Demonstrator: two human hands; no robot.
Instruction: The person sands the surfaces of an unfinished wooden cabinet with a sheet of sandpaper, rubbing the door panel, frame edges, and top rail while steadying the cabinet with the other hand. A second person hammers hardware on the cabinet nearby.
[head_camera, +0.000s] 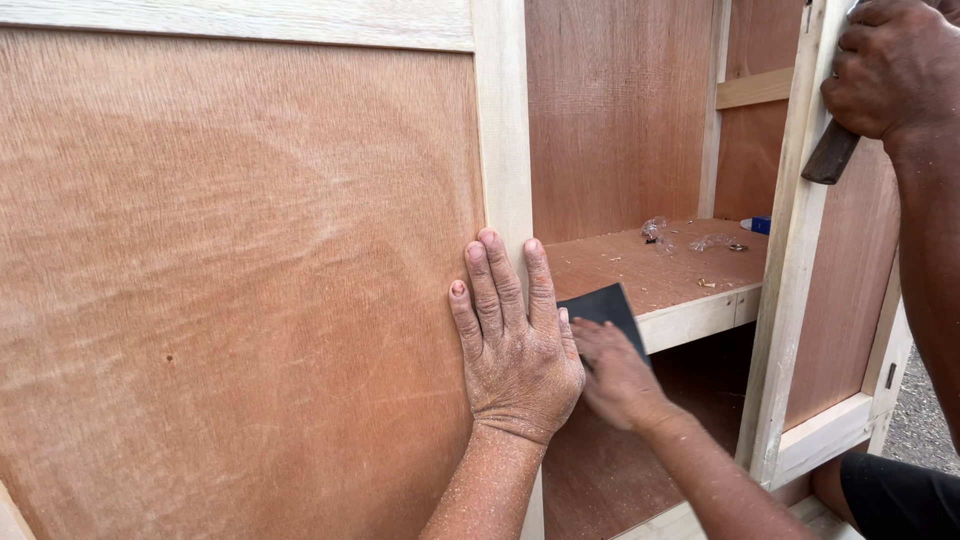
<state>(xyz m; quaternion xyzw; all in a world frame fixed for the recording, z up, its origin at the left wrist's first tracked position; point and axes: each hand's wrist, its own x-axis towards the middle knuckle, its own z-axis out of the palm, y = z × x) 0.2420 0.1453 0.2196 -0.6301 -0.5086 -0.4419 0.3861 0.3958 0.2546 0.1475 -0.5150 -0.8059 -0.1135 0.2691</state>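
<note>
My left hand (515, 345) lies flat, fingers spread, on the reddish plywood door panel (230, 280) and its pale wooden frame strip (503, 130); it is dusted with sawdust and holds nothing. Just to its right, my right hand (615, 375) grips a dark sheet of sandpaper (605, 305) and presses it against the edge of that frame strip. The lower part of the sandpaper is hidden behind my fingers.
Inside the cabinet, a shelf (660, 270) carries clear plastic wrappers (655, 230), small screws (708, 283) and a blue object (760, 225). Another person's hand (895, 65) at the top right holds a dark wooden tool handle (830, 155) against a second door's frame (795, 250).
</note>
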